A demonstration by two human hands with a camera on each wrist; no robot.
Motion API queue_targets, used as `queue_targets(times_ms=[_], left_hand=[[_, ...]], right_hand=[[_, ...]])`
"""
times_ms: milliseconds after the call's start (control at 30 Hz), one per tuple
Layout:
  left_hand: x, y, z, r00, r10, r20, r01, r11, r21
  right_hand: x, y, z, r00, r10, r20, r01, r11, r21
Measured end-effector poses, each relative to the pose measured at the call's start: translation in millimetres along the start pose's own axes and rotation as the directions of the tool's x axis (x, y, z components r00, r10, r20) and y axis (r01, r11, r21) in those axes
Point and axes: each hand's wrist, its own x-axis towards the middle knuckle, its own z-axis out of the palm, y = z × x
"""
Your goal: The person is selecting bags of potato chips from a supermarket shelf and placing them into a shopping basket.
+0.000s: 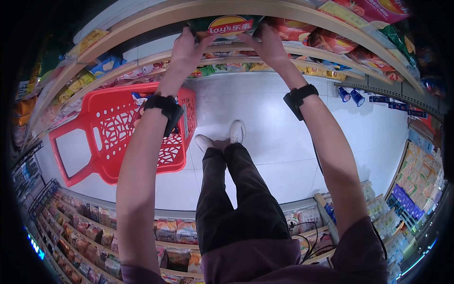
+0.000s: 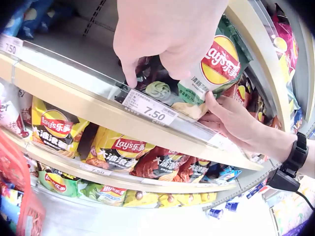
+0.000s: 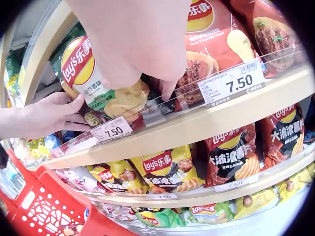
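A green-and-white Lay's bag of chips (image 1: 231, 24) stands upright on a shelf at the top of the head view. My left hand (image 1: 186, 51) grips one side of it, and my right hand (image 1: 268, 47) grips the other side, thumbs on the front. In the left wrist view, the right thumb presses the lower front of the chip bag (image 2: 218, 65). The right wrist view shows the left hand (image 3: 54, 114) at its lower left edge. Part of the bag's front is hidden behind the hands.
Red Lay's bags (image 3: 216, 42) fill the shelf to the right. A clear lip with price tags (image 2: 150, 111) runs along the shelf edge. Yellow and red chip bags (image 2: 118, 147) stand on the shelf below. A red shopping basket (image 1: 106, 156) is on the floor at left.
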Motion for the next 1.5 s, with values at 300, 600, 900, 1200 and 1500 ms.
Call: queue_targets(times_ms=[300, 600, 900, 1200, 1500], left_hand=[[14.5, -19.9, 8.6, 1.000, 0.027, 0.000, -0.027, 1.000, -0.005], [14.0, -19.3, 15.4, 0.996, -0.084, 0.033, 0.084, 0.996, 0.003], [-2.8, 17.3, -22.1, 0.970, -0.011, -0.243, -0.136, 0.802, -0.581], [14.0, 27.1, -18.3, 0.919, -0.192, -0.343, -0.220, 0.473, -0.853], [-3.1, 16.0, -12.2, 0.930, 0.167, -0.329, -0.244, 0.947, -0.208]], right_hand=[[5.9, -9.6, -8.4, 0.999, -0.031, 0.036, 0.036, 0.989, -0.145], [4.9, -0.4, -10.6, 0.997, -0.005, 0.083, 0.011, 0.998, -0.066], [-11.6, -55.0, -43.5, 0.963, -0.003, -0.271, 0.138, 0.866, 0.481], [10.5, -48.9, -33.8, 0.886, 0.018, -0.463, 0.235, 0.843, 0.484], [-9.5, -45.9, -31.2, 0.932, -0.161, -0.324, 0.251, 0.933, 0.260]])
